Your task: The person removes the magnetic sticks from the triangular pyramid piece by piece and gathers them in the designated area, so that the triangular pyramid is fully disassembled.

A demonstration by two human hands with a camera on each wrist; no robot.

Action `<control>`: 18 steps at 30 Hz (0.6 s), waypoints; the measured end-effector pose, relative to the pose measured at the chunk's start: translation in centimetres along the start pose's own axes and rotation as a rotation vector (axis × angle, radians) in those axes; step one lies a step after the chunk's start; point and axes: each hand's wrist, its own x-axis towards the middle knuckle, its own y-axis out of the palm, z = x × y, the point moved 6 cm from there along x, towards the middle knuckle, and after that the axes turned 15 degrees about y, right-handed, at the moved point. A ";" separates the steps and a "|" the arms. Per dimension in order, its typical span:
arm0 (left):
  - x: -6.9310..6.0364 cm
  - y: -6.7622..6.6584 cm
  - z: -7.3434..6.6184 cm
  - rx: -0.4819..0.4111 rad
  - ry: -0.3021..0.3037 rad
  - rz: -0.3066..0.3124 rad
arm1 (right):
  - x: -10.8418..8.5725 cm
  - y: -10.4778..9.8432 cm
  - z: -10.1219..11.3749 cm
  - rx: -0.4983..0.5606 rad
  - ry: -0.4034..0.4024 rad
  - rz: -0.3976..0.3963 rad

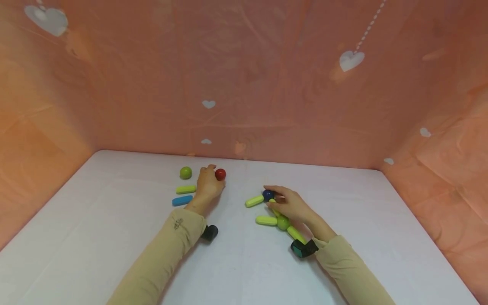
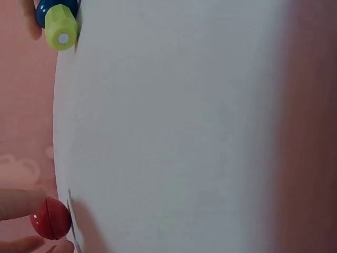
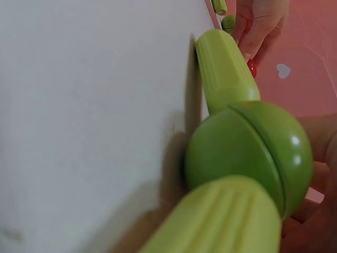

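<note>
With finger and thumb, my left hand (image 1: 208, 186) pinches a red ball (image 1: 220, 174) on the white table; the left wrist view shows the ball (image 2: 50, 218) close up. On the right, my right hand (image 1: 292, 206) holds a dark blue ball (image 1: 268, 195) between its fingers and thumb. A yellow-green rod (image 1: 254, 201) sticks out leftward from that ball. Below it lies a green ball (image 1: 283, 222) with a rod (image 1: 266, 220) on its left and another rod (image 1: 296, 234) toward my wrist. A further rod (image 1: 275, 208) runs between the two balls, partly hidden by my thumb.
Left of my left hand lie a loose green ball (image 1: 185, 173), a yellow-green rod (image 1: 186, 189) and a blue rod (image 1: 182, 201). An orange-pink cloth with pale hearts (image 1: 267, 84) hangs behind the white table (image 1: 236, 262) and along its sides.
</note>
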 end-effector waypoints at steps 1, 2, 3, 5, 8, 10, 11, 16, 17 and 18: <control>-0.1 0.0 0.0 -0.001 0.000 -0.005 | -0.1 0.0 0.1 0.002 -0.008 0.001; -0.2 -0.1 -0.1 -0.008 0.001 -0.015 | -0.2 0.0 0.2 -0.013 -0.028 -0.006; -0.3 -0.2 -0.1 -0.017 0.003 -0.028 | -0.2 0.0 0.3 -0.019 -0.040 -0.008; -0.6 -0.5 -0.4 -0.039 0.008 -0.066 | -0.4 -0.1 0.5 -0.022 -0.052 -0.009; -1.0 -1.0 -0.8 -0.089 0.026 -0.127 | -0.2 -0.1 0.4 -0.037 -0.031 -0.018; -1.4 -1.1 -1.2 -0.128 0.036 -0.140 | 0.0 -0.1 0.2 -0.026 0.008 -0.025; -1.6 -1.1 -1.3 -0.145 0.041 -0.141 | 0.1 -0.1 0.2 -0.031 0.017 -0.034; -2.6 -0.3 -1.7 -0.199 0.061 -0.027 | 0.3 -0.1 0.1 -0.025 0.056 -0.057; -2.7 0.1 -1.7 -0.207 0.057 0.012 | 0.3 -0.1 0.1 -0.019 0.062 -0.059; -2.9 0.5 -1.7 -0.213 0.050 0.053 | 0.3 -0.1 0.1 -0.015 0.066 -0.062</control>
